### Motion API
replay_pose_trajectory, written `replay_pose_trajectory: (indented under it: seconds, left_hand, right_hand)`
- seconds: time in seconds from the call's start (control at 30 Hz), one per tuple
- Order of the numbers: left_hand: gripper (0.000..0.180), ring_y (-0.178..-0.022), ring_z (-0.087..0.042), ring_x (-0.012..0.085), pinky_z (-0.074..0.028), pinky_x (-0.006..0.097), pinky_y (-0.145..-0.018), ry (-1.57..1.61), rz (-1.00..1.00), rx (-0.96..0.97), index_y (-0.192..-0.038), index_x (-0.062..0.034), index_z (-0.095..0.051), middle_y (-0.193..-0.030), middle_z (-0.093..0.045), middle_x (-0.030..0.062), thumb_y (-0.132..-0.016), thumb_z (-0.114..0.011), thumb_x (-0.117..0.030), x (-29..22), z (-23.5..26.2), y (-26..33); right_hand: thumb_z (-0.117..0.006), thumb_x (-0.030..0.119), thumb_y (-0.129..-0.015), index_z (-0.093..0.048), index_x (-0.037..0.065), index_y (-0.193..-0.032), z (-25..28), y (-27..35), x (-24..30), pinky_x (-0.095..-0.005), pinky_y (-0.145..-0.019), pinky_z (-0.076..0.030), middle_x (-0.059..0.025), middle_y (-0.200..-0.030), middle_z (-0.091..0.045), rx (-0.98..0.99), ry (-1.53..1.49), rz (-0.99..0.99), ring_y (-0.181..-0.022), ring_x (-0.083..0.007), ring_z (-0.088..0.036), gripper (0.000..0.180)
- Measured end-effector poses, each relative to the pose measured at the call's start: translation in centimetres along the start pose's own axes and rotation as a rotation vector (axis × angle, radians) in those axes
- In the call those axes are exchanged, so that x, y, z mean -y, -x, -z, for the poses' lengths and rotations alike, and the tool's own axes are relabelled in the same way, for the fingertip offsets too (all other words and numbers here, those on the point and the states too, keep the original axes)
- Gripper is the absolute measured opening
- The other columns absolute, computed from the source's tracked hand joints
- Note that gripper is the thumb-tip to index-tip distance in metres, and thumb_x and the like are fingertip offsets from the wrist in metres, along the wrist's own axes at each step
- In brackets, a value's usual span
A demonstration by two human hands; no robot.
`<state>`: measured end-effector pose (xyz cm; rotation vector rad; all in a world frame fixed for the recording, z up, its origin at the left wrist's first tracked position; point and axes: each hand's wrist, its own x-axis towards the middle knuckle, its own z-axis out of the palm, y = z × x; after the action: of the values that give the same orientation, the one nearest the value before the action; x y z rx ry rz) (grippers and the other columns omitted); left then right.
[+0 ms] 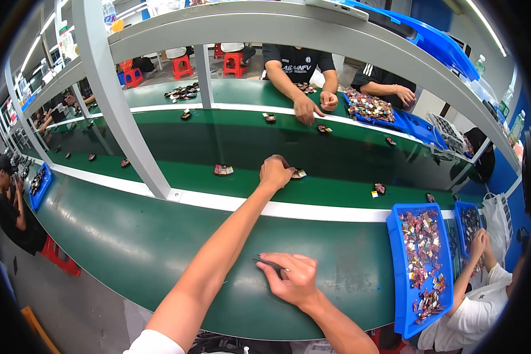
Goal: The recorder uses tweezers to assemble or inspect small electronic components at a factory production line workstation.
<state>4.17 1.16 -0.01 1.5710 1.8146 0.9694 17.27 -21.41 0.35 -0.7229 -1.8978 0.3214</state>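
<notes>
A: Green counter [118,236] nearest the wearer. State of the left hand [276,172]?

B: Extended over the white rail [236,204] to the belt [218,138]. Fingers at a tagged part [300,174]; cannot tell whether they grip it.

A: Position of that part?

B: On the belt, beyond the rail, just right of the left hand. A dark red part [223,170] lies left of the hand, apart from it.

A: Right hand [293,276]?

B: Clenched on tweezers [271,262] over the counter, tips pointing left.

A: Surroundings?

B: Blue tray [399,277] at right, holding many small pieces [422,236]. Across the belt, a co-worker's hand [305,110] is near another part [324,128]. A grey post [115,100] stands left of the wearer's left hand.
</notes>
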Motion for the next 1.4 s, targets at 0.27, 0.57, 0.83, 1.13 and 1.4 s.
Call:
replay_pose_trajectory:
  seconds: [0.27,0.57,0.83,1.13,1.4]
  left_hand:
    - [0.014,-0.049,-0.064,0.0152,-0.051,0.031,-0.044,0.122,-0.049,-0.054,-0.091,0.004,-0.066,-0.071,-0.07,0.0106,-0.089,-0.069,-0.01,1.6,2.9,1.9]
    - [0.017,-0.048,-0.058,0.0087,-0.047,0.027,-0.042,0.175,-0.042,0.139,-0.101,0.0046,-0.069,-0.066,-0.066,0.0057,-0.096,-0.065,-0.011,3.7,9.2,17.6]
    - [0.018,-0.053,-0.063,0.0113,-0.048,0.027,-0.042,0.47,0.026,0.21,-0.106,0.0063,-0.063,-0.08,-0.069,0.0103,-0.098,-0.062,-0.009,3.9,8.9,23.2]
    - [0.016,-0.056,-0.065,0.0121,-0.051,0.025,-0.043,0.551,-0.032,0.144,-0.109,0.0081,-0.061,-0.081,-0.067,0.0111,-0.099,-0.06,-0.004,4.1,9.0,23.4]
    - [0.017,-0.057,-0.065,0.0125,-0.053,0.025,-0.045,0.569,-0.035,0.123,-0.111,0.0084,-0.06,-0.082,-0.067,0.0111,-0.099,-0.06,-0.003,3.5,9.2,23.7]
  right_hand:
    - [-0.083,0.004,-0.074,-0.074,0.005,-0.086,0.0,-0.1,0.7,-0.0252,-0.044,-0.039,-0.0032,-0.076,-0.074,0.008,-0.083,-0.086,-0.043,-0.0126,-0.052,0.015]
    - [-0.079,-0.002,-0.082,-0.074,-0.001,-0.091,0.6,-0.1,0.3,-0.0192,-0.045,-0.029,0.0019,-0.071,-0.066,-0.077,-0.465,-0.522,-0.048,0.0012,-0.041,0.01]
    - [-0.077,-0.004,-0.085,-0.071,-0.003,-0.093,0.3,0.1,0.6,-0.018,-0.046,-0.03,0.0017,-0.074,-0.065,-0.066,-0.502,-0.557,-0.051,0.0019,-0.043,0.01]
    - [-0.076,-0.003,-0.085,-0.068,-0.005,-0.093,0.6,0.1,0.6,-0.017,-0.049,-0.035,-0.0016,-0.078,-0.066,-0.006,-0.401,-0.611,-0.054,0.0001,-0.048,0.011]
    - [-0.077,-0.004,-0.084,-0.07,-0.005,-0.09,0.5,0.4,0.7,-0.0176,-0.046,-0.033,-0.0013,-0.076,-0.066,0.01,-0.268,-0.555,-0.051,0.0006,-0.046,0.009]
